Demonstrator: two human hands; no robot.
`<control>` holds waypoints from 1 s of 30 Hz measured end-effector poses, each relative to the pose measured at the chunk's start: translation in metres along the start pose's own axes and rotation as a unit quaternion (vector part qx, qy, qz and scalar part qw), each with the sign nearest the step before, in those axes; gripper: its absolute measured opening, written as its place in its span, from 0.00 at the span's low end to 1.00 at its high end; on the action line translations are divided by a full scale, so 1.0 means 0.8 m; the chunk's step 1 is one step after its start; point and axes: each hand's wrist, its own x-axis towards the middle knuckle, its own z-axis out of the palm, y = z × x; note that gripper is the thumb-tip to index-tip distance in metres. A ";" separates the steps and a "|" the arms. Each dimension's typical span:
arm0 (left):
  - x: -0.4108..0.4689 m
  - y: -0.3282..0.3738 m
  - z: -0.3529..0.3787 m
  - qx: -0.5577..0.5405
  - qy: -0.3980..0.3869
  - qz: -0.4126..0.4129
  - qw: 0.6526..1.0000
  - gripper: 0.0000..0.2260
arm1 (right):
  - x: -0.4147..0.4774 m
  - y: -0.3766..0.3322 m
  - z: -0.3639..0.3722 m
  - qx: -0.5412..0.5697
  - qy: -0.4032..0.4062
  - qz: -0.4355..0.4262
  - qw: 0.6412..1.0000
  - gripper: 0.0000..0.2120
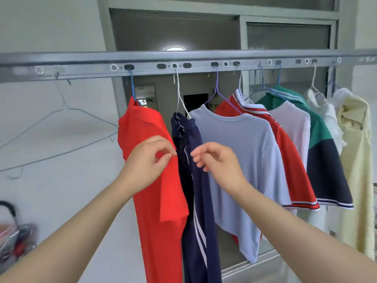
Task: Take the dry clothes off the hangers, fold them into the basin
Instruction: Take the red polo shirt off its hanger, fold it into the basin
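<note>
Navy track trousers [202, 211] hang between our fingertips [196, 159], soft and light we judge; best gripped at the waistband [179, 123] above them. Right hand [216, 160] curls loosely, empty; whether left hand [146, 160] pinches cloth we cannot tell

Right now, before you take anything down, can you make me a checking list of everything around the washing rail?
Surface: no table or basin seen; a grey metal rail carries the hangers.
Job's things: red shirt, navy trousers, light blue T-shirt, red polo, green polo, white garment and cream garment, all on hangers; one empty wire hanger on the left.
Clutter: blurred items low on the left, too unclear to name.
Hands: left hand at the red shirt's edge, grip unclear; right hand loosely curled by the navy trousers, holding nothing.
Cables: nothing seen.
Surroundings: pale wall; window behind the rail.
</note>
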 end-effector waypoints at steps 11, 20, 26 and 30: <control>0.078 -0.099 -0.023 -0.149 0.065 -0.204 0.966 0.13 | 0.138 -0.040 0.086 -0.031 -0.024 0.011 0.999 0.17; 0.066 -0.136 -0.030 -0.229 0.064 -0.222 0.945 0.10 | 0.158 0.000 0.105 0.180 -0.259 0.124 0.941 0.18; 0.062 -0.131 -0.033 -0.295 0.089 -0.232 0.923 0.07 | 0.147 -0.014 0.095 0.033 -0.185 0.088 0.978 0.20; 0.066 -0.110 -0.025 -0.347 0.077 -0.254 0.899 0.15 | 0.135 -0.020 0.090 -0.042 -0.159 0.044 0.985 0.14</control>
